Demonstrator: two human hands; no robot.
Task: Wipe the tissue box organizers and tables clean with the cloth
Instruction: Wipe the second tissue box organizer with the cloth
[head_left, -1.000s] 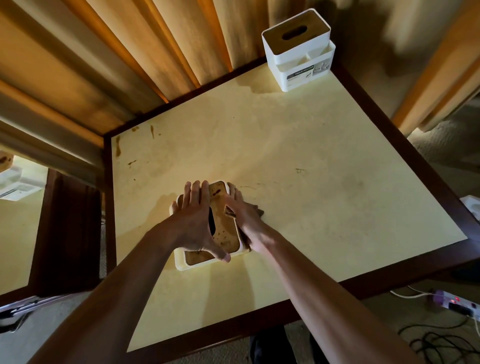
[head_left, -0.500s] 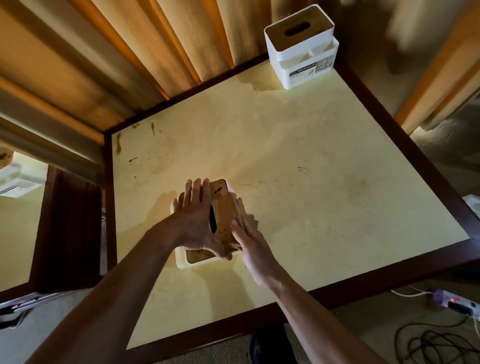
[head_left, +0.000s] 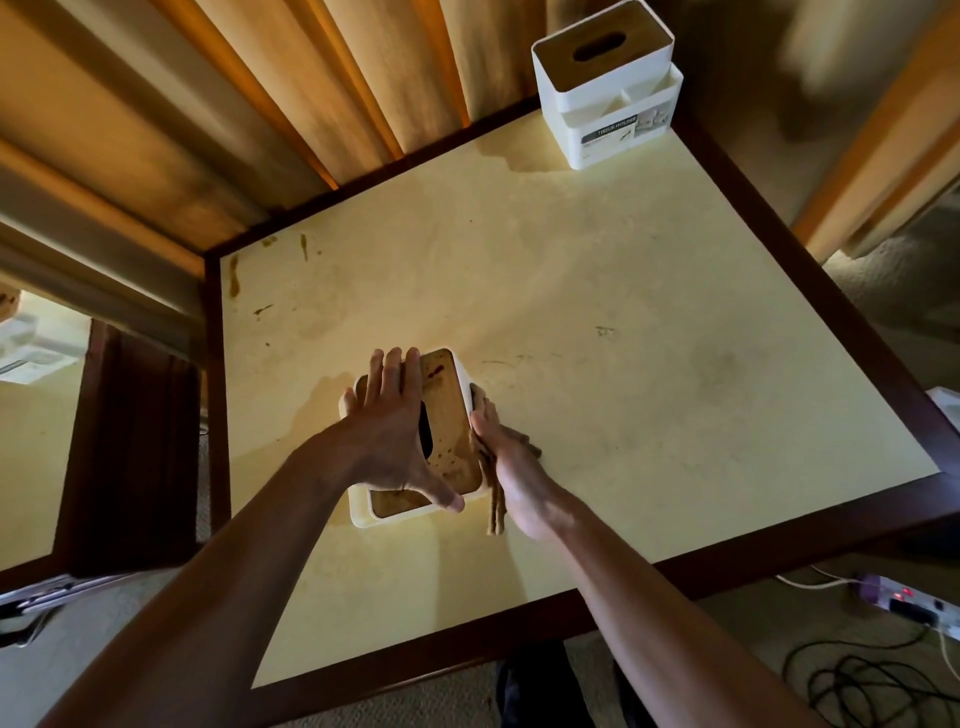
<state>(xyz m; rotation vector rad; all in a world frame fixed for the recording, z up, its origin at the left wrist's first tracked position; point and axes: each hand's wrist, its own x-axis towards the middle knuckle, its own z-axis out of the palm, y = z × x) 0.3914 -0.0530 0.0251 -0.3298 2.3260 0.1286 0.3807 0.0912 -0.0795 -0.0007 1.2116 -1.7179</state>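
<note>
A white tissue box organizer (head_left: 447, 415) with a stained wooden lid stands on the cream table (head_left: 623, 364), near its front left. My left hand (head_left: 395, 426) lies flat on the lid with straight, spread fingers and holds the box still. My right hand (head_left: 511, 467) presses a brown cloth (head_left: 493, 493) against the box's right side wall; the cloth hangs down below the hand. A second white organizer (head_left: 608, 88) with a wooden lid and front compartments sits at the table's far right corner.
Brown stains (head_left: 234, 270) mark the table's far left corner, and faint marks (head_left: 605, 331) lie toward the middle right. Curtains (head_left: 311, 104) hang behind the table. Another table (head_left: 31, 415) stands to the left. A power strip (head_left: 909, 605) and cables lie on the floor, right.
My right hand has slid with the cloth from the lid's top down onto the box's right side. My left hand stays on the lid.
</note>
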